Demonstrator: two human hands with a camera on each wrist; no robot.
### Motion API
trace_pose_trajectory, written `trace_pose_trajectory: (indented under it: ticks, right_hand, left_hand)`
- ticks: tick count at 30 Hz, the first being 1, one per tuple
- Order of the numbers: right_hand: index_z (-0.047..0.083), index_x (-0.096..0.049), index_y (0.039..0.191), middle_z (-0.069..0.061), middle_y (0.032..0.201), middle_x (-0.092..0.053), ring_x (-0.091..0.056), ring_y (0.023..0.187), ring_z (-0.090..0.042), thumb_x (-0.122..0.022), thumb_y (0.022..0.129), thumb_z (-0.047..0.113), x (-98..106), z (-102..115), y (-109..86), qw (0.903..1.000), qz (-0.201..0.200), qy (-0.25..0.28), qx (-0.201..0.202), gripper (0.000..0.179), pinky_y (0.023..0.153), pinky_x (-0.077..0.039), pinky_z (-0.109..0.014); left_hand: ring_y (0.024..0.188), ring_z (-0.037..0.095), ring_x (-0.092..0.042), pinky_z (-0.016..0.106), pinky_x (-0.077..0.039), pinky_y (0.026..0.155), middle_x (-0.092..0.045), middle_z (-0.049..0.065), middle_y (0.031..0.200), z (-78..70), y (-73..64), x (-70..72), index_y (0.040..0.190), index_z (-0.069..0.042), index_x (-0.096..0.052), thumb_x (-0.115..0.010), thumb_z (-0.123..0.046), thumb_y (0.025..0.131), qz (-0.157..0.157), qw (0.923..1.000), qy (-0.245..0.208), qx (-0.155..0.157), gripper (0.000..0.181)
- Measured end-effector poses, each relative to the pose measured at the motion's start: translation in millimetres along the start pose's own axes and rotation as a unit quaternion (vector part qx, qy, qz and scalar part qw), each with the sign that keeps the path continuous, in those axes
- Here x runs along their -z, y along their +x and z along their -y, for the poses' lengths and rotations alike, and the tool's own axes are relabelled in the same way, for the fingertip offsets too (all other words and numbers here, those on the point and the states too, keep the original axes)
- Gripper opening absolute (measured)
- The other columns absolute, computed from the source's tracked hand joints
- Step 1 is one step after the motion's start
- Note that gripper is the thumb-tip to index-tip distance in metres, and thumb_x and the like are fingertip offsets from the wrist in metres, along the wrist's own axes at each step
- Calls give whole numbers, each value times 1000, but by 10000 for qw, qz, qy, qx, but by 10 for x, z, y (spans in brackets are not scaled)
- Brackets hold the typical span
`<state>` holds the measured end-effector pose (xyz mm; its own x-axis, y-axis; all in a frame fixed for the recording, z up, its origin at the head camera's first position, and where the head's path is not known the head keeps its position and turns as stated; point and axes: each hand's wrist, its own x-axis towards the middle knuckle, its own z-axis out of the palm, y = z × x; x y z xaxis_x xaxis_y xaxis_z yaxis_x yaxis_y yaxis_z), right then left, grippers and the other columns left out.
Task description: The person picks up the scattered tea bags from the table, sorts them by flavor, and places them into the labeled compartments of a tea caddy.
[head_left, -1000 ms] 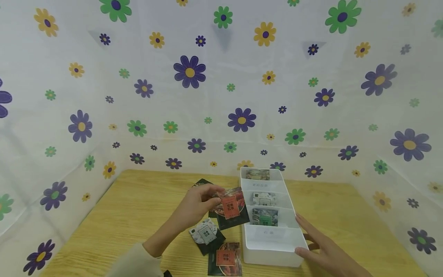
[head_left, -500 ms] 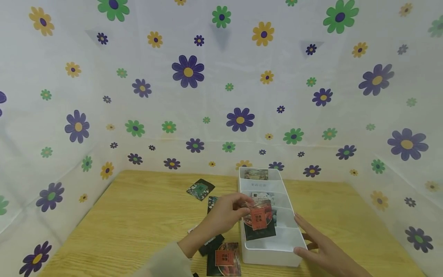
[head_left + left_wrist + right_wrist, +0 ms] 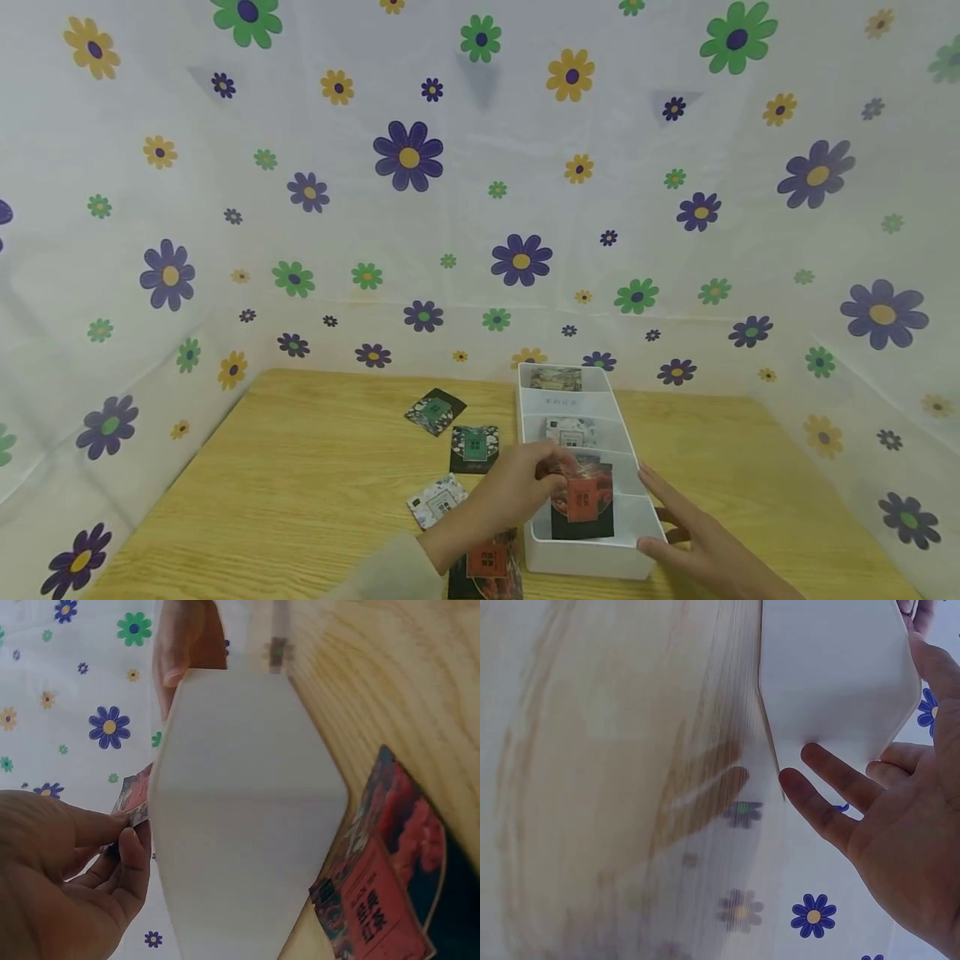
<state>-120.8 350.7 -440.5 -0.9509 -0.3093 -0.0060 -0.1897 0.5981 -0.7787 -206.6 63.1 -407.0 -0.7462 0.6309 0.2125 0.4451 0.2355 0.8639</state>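
In the head view my left hand (image 3: pixel 517 485) pinches a red-and-black tea sachet (image 3: pixel 582 502) by its top edge. The sachet hangs upright over the front compartment of a white divided box (image 3: pixel 588 560); whether its lower edge touches the bottom I cannot tell. The left wrist view shows thumb and fingertips on the held sachet's corner, beside the box rim. My right hand (image 3: pixel 701 537) rests against the box's right side near the front corner. In the right wrist view its fingers (image 3: pixel 840 776) are spread and fairly straight along the white wall.
Left of the box lie two green-labelled sachets (image 3: pixel 476 448), a white floral sachet (image 3: pixel 438 502) partly under my left forearm, and another red sachet (image 3: pixel 487 565). Farther compartments hold a white sachet (image 3: pixel 572 433) and a tan one (image 3: pixel 556 379). A flowered curtain (image 3: pixel 480 208) encloses the wooden table (image 3: pixel 300 467).
My left hand has carried the red sachet rightward from above the table to over the front compartment, turning it more upright. The right hand has stayed at the box's side.
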Motion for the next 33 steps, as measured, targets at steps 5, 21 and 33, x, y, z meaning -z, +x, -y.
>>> trace_pose_trajectory:
  ticks: [5,21,33]
  right_hand:
    - [2,-10,165,-37,161,-21,-64,119,-27,-61,106,17,18,3,8,9999,30,60,121,79,80,-57,-29]
    - [2,-9,165,-37,163,-17,-60,121,-43,-59,107,16,74,69,32,9997,128,207,-54,78,80,-57,-28]
    - [1,-10,164,-37,161,-19,-62,119,-11,-59,106,12,71,35,26,9994,78,237,255,77,80,-58,-30]
  left_hand:
    - [77,-4,-60,18,-52,67,-70,-10,95,-19,-24,-80,108,-12,-75,-68,-1,98,208,9991,338,-121,16]
    - [80,-8,-55,13,-49,68,-69,-13,94,-52,-44,-179,101,-14,-78,-72,-4,96,247,9875,1516,-359,13]
    - [81,-4,-53,13,-47,67,-64,-8,89,-89,-94,-247,97,-13,-79,-71,-9,98,-72,9682,2421,-624,9]
